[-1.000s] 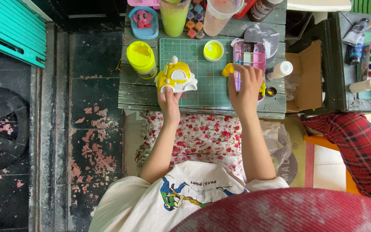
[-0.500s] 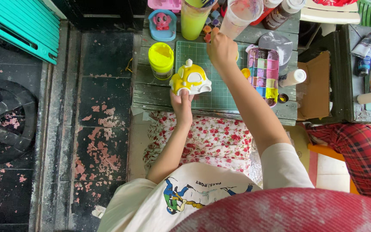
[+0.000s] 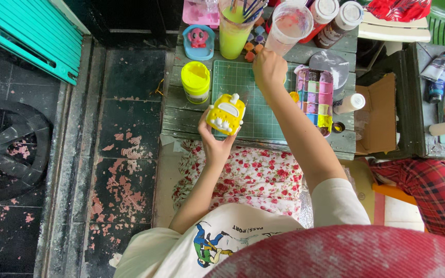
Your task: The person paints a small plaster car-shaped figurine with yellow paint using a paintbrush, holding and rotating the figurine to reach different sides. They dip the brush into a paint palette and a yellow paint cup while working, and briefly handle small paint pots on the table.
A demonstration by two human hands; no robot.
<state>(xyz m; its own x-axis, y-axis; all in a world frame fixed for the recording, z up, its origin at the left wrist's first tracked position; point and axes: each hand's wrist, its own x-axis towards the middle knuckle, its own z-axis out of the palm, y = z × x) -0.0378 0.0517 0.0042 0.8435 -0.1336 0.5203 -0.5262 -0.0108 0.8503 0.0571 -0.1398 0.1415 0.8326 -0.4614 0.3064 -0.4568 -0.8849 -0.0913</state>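
The yellow figurine (image 3: 226,114) is held up in the left hand (image 3: 216,143), fingers closed around its near and left sides, just above the near edge of the green cutting mat (image 3: 243,85) on the wooden table (image 3: 178,116). The right hand (image 3: 269,68) is stretched to the far side, beside the clear rinse cup (image 3: 288,25); whether anything is pinched in it cannot be told, as only its back is shown. The paint palette (image 3: 316,98) lies just right of the mat, the yellow paint jar (image 3: 195,81) to the left.

It is judged that the figurine should be kept steady and level while the far reach is made, gripped on dry faces only. The forearm should be lifted clear of the palette wells, and the crowded cups approached slowly to avoid tipping.
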